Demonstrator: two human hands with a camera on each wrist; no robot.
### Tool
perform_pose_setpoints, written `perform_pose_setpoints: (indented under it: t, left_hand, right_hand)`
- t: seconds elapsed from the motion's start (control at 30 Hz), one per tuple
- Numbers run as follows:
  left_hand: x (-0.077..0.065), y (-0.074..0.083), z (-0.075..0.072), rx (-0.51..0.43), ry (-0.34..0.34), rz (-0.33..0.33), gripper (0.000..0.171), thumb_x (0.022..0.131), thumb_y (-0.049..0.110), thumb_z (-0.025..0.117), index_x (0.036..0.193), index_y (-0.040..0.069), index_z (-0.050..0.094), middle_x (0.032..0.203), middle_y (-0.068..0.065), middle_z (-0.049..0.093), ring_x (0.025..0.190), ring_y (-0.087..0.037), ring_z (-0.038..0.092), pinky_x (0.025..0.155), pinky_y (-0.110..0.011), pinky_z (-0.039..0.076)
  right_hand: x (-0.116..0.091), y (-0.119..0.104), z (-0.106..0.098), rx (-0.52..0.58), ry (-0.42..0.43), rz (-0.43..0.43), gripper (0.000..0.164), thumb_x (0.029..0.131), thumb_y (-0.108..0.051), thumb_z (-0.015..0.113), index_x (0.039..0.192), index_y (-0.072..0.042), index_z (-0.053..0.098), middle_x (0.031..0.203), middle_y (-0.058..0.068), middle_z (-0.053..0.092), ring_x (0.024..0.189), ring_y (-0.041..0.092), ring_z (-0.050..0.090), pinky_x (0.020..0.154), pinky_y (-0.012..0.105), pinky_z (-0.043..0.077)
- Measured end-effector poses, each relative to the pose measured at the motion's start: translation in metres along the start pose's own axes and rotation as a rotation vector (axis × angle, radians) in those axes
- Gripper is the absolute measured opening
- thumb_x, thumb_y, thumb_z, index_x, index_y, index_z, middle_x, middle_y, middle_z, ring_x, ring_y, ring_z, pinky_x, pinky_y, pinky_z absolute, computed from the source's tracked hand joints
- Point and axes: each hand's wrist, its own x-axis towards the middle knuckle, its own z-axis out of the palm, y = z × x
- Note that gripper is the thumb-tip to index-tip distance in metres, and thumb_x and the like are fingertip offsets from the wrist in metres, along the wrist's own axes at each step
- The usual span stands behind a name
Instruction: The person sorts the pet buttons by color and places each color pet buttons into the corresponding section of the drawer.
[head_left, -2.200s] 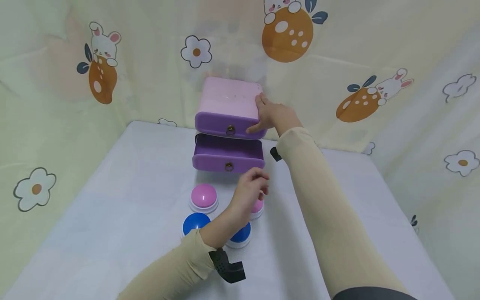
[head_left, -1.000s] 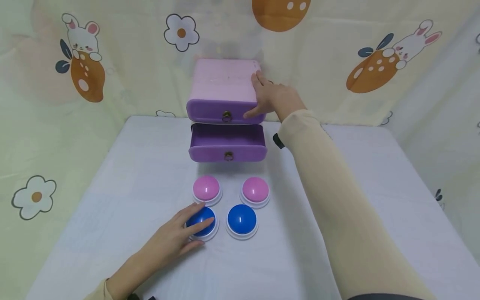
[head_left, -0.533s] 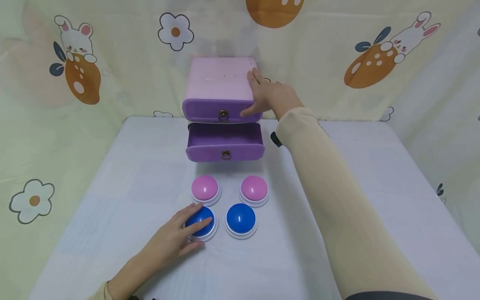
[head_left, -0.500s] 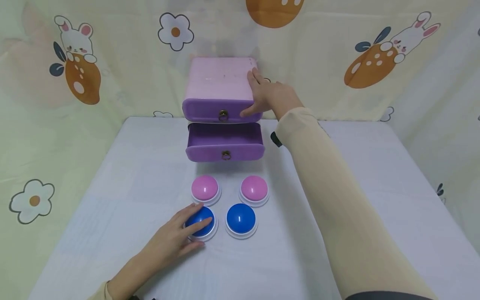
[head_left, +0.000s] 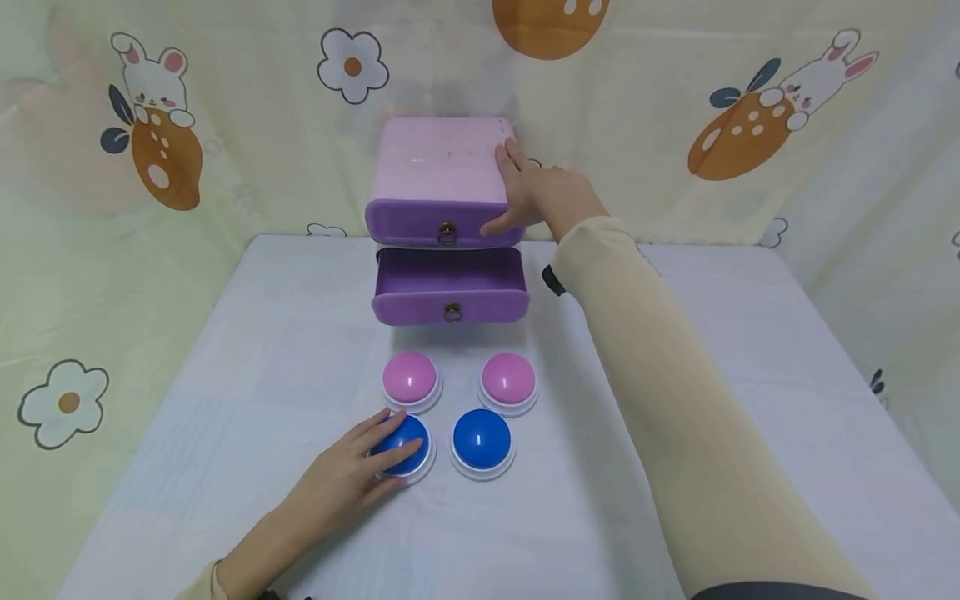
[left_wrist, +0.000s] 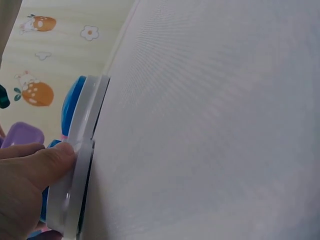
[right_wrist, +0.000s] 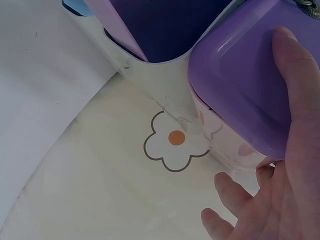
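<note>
My left hand [head_left: 341, 479] spans the nearer left blue dome button [head_left: 405, 446], fingers over its top and thumb on the near side of its white base. In the left wrist view the thumb [left_wrist: 55, 160] presses against that base. A second blue button [head_left: 482, 439] sits to its right; two pink buttons [head_left: 409, 377] stand behind. My right hand [head_left: 543, 192] rests on the right side of a pink-topped drawer box [head_left: 446, 158], thumb extended on the upper purple drawer front [head_left: 408, 223]. Below, a purple drawer [head_left: 450, 307] is pulled out; its visible inside looks bare.
A white cloth [head_left: 300, 358] covers the table. Patterned fabric [head_left: 262, 125] hangs close behind the drawer box and at both sides. My right forearm [head_left: 660, 375] reaches across the table's right half.
My left hand has moved from above the right-hand buttons to the nearer left blue button, and has stayed there for the last second. My right hand keeps its place on the box.
</note>
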Motion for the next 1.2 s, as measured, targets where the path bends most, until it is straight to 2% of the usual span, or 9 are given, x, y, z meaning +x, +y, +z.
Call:
perform_pose_setpoints:
  t: [0.23,0.43,0.6,0.67,0.77,0.9,1.03,1.13,1.2]
  left_hand:
    - [0.002,0.000,-0.003,0.008,0.057,0.071,0.053,0.077,0.038,0.077,0.127,0.031,0.062,0.139,-0.008,0.053,0.128,-0.031,0.050,0.090,-0.041,0.053]
    - [0.009,0.002,-0.016,0.001,0.127,0.145,0.056,0.074,0.035,0.079,0.127,0.028,0.062,0.135,-0.010,0.057,0.125,-0.032,0.052,0.089,-0.041,0.054]
    - [0.015,0.003,-0.032,0.007,0.156,0.126,0.059,0.071,0.033,0.082,0.127,0.028,0.062,0.134,-0.010,0.057,0.123,-0.033,0.054,0.085,-0.041,0.055]
    - [0.017,0.003,-0.039,0.006,0.183,0.109,0.054,0.076,0.037,0.078,0.126,0.028,0.063,0.134,-0.011,0.057,0.124,-0.034,0.053,0.085,-0.041,0.054]
    - [0.024,0.002,-0.050,0.010,0.250,0.091,0.044,0.087,0.050,0.059,0.123,0.025,0.065,0.134,-0.012,0.057,0.124,-0.035,0.053,0.086,-0.042,0.053]
    - [0.037,-0.002,-0.065,0.017,0.361,0.076,0.054,0.092,0.055,0.038,0.121,0.020,0.067,0.135,-0.015,0.056,0.123,-0.037,0.053,0.087,-0.046,0.052]
    - [0.051,-0.006,-0.078,0.009,0.435,0.059,0.044,0.086,0.042,0.062,0.122,0.017,0.066,0.136,-0.015,0.055,0.124,-0.037,0.052,0.087,-0.049,0.051]
    - [0.061,-0.009,-0.086,0.005,0.455,0.041,0.055,0.071,0.026,0.082,0.123,0.016,0.065,0.137,-0.014,0.054,0.126,-0.037,0.051,0.088,-0.050,0.050]
    - [0.069,-0.011,-0.090,0.005,0.465,0.037,0.062,0.065,0.019,0.086,0.123,0.015,0.065,0.137,-0.015,0.054,0.127,-0.036,0.050,0.089,-0.050,0.050]
  right_hand:
    - [0.001,0.001,0.002,0.010,0.010,0.007,0.123,0.075,-0.074,0.057,0.145,-0.022,-0.029,0.152,-0.004,-0.033,0.141,0.044,0.021,0.108,0.059,0.029]
    - [-0.001,0.003,0.001,0.009,0.018,-0.002,0.122,0.076,-0.072,0.057,0.147,-0.020,-0.027,0.153,-0.003,-0.032,0.141,0.046,0.020,0.110,0.060,0.025]
    - [-0.001,0.002,0.001,0.013,0.010,0.002,0.120,0.078,-0.071,0.056,0.146,-0.020,-0.028,0.153,-0.002,-0.033,0.143,0.045,0.011,0.113,0.061,0.019]
    - [-0.001,0.002,0.002,0.019,0.010,0.003,0.120,0.078,-0.071,0.056,0.146,-0.020,-0.028,0.153,-0.002,-0.032,0.144,0.045,0.010,0.113,0.061,0.019]
    - [-0.001,0.002,0.003,0.021,0.013,0.001,0.120,0.078,-0.071,0.057,0.147,-0.020,-0.027,0.154,-0.002,-0.032,0.143,0.044,0.014,0.112,0.060,0.022]
    - [-0.002,0.002,0.003,0.027,0.022,-0.001,0.120,0.077,-0.071,0.058,0.147,-0.021,-0.026,0.154,-0.002,-0.031,0.142,0.047,0.016,0.112,0.061,0.021]
    - [-0.003,0.002,0.004,0.025,0.029,-0.007,0.120,0.077,-0.071,0.057,0.147,-0.021,-0.026,0.154,-0.002,-0.031,0.142,0.049,0.014,0.112,0.063,0.018]
    - [-0.002,0.001,0.005,0.022,0.037,-0.014,0.120,0.077,-0.071,0.057,0.148,-0.021,-0.025,0.154,-0.002,-0.030,0.142,0.047,0.012,0.114,0.062,0.016]
    - [-0.003,0.001,0.005,0.035,0.039,-0.007,0.119,0.077,-0.071,0.058,0.148,-0.022,-0.025,0.155,0.000,-0.028,0.143,0.047,0.011,0.114,0.061,0.014]
